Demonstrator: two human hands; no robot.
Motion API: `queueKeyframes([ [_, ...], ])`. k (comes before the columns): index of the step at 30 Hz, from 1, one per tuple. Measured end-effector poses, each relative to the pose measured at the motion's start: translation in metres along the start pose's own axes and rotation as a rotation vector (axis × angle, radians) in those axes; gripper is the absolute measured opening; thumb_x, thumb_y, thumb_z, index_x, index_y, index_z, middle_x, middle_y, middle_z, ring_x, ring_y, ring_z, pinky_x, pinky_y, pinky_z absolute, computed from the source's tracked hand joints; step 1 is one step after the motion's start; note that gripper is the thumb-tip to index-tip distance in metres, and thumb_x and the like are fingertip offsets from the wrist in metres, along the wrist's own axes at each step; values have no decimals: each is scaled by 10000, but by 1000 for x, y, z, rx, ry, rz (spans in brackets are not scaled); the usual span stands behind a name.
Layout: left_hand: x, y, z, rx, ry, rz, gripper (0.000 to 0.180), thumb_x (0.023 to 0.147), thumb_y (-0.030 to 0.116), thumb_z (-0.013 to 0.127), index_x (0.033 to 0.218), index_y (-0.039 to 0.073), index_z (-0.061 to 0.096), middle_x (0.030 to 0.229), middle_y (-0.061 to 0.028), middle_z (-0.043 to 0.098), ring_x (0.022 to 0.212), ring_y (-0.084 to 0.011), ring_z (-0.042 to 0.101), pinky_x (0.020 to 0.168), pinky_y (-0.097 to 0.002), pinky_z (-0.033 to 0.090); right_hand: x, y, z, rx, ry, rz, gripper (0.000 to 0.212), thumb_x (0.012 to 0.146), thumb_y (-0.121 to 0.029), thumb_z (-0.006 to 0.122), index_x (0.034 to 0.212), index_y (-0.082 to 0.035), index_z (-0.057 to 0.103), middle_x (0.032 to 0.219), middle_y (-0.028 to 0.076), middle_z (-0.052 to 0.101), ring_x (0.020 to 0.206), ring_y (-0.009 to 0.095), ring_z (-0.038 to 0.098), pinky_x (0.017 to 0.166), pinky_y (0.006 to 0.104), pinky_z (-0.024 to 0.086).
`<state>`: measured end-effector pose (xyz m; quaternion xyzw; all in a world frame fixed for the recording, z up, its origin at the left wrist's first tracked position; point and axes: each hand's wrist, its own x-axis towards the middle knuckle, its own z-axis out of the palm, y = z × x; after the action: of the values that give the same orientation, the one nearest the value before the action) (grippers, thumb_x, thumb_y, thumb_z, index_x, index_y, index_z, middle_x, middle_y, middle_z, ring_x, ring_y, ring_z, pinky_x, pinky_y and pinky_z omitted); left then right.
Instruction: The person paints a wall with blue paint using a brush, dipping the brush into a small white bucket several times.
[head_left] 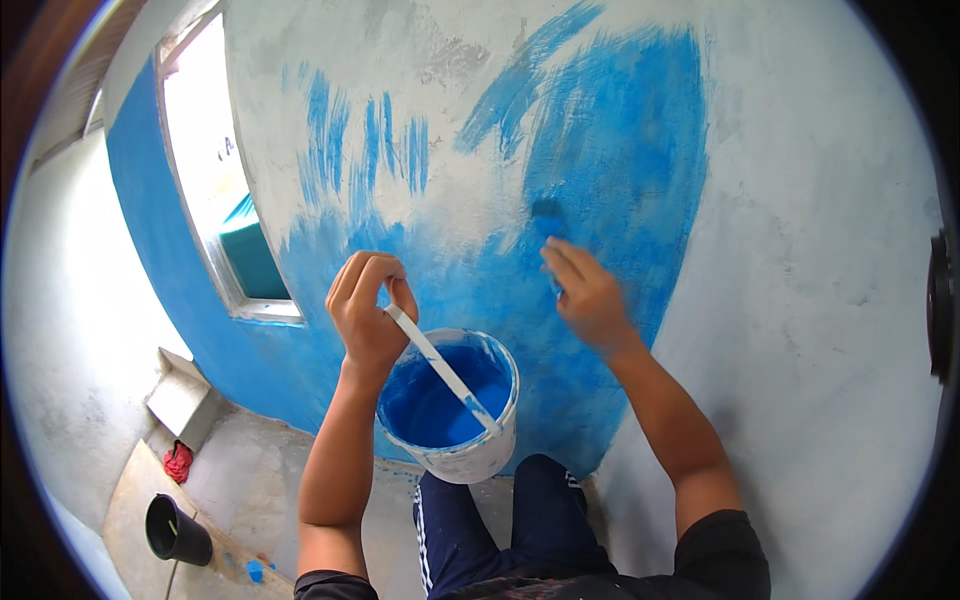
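Note:
My left hand [365,305] is closed, with the white handle [445,368] of a paint bucket [470,463] running into it. The white bucket hangs tilted toward me and holds blue paint [430,405]. In my right hand [590,298], blurred a little by motion, is a paintbrush [549,218] whose dark bristles are at the wall. Fresh blue paint covers the wall [620,150] around the brush, and streaky blue strokes [365,145] lie farther left on the pale plaster. Most of the brush handle is hidden by my fingers.
A window frame [262,310] is set in the wall at left. Below it, on the floor, stand a black bucket [185,540] and a crumpled red cloth [178,462]. A grey side wall [800,300] rises close on my right.

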<state>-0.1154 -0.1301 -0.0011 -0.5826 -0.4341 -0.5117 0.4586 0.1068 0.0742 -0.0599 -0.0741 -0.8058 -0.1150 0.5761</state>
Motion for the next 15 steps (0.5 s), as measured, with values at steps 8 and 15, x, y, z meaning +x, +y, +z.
queueKeyframes([
  [8, 3, 12, -11, 72, -65, -96, 177, 742, -161, 672, 823, -7, 641, 808, -125, 714, 764, -263, 718, 785, -329, 534, 47, 13, -25, 107, 36, 245, 241, 984, -65, 761, 1220, -19, 758, 1196, 207, 767, 986, 324, 770, 757, 358, 606],
  [15, -23, 7, -32, 64, -82, -213, 162, 737, -140, 682, 807, 0, 642, 807, -121, 718, 781, -265, 720, 773, -341, 519, 58, 38, -30, -3, 329, 54, 271, 960, -52, 776, 1230, -40, 757, 1175, 172, 771, 983, 339, 762, 797, 385, 618],
])
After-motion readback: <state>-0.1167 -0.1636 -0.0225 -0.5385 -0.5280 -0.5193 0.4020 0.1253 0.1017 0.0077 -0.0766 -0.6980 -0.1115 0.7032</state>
